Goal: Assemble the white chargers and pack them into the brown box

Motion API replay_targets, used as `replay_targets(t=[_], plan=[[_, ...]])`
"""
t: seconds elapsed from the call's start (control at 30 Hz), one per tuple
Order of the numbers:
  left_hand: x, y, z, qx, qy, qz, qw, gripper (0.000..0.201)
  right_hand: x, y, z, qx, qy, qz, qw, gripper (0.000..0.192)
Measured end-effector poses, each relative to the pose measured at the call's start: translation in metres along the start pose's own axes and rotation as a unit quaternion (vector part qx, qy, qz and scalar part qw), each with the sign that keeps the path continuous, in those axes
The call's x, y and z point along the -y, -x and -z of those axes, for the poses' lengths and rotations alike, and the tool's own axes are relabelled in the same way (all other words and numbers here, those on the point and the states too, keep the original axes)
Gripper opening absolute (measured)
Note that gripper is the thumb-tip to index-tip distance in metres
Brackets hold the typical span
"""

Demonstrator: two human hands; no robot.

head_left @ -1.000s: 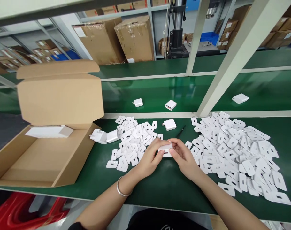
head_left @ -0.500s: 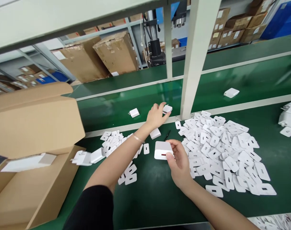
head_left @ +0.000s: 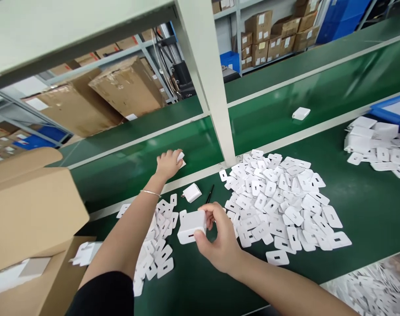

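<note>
At far left sits our open carton (head_left: 31, 210), and beside it a heap of flat white tabs (head_left: 158, 245) on the green mat (head_left: 367, 206). Our left hand (head_left: 168, 163) reaches out to the belt (head_left: 134, 162) beyond the rail, fingers curled over a small white plug (head_left: 180, 156); whether they grip it or only cover it, we cannot tell. To lift it well, we judge, the fingers should pinch its flat sides and bring it straight back, clear of the post (head_left: 209, 87). Nearer us, the right hand (head_left: 221, 239) holds a white charger (head_left: 191, 226) just above the mat, thumb on the near face, fingers wrapped over the top. Its long axis runs roughly left to right, tilted slightly up toward the right, and the face with the reddish slot points down and toward us. We should keep that slot face in view and the block level. Behind it lie another charger (head_left: 192, 192) and a black pen (head_left: 209, 193); to the right spreads the bigger pile (head_left: 282, 202) of tabs.
</note>
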State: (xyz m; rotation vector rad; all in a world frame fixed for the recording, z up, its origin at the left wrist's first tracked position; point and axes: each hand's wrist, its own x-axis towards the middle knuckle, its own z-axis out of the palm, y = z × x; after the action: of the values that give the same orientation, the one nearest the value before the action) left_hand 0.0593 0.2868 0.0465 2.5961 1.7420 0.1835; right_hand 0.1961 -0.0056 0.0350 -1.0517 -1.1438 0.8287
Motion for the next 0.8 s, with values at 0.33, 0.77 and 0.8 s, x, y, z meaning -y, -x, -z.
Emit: replay_targets(t=[0.33, 0.77, 0.8], plan=[[-0.018, 0.046, -0.007, -0.008, 0.084, -0.042, 0.996, 0.056, -0.007, -0.007, 0.005, 0.002, 0.036, 0.035, 0.999, 0.027], [-0.05, 0.166, 0.002, -0.101, 0.163, -0.119, 0.974, 0.06, -0.01, -0.015, 0.011, -0.068, 0.024, -0.018, 0.997, 0.028], [-0.05, 0.171, 0.007, -0.136, 0.18, -0.103, 0.969, 0.06, -0.01, -0.016, 0.011, -0.069, 0.023, -0.02, 0.997, 0.029]])
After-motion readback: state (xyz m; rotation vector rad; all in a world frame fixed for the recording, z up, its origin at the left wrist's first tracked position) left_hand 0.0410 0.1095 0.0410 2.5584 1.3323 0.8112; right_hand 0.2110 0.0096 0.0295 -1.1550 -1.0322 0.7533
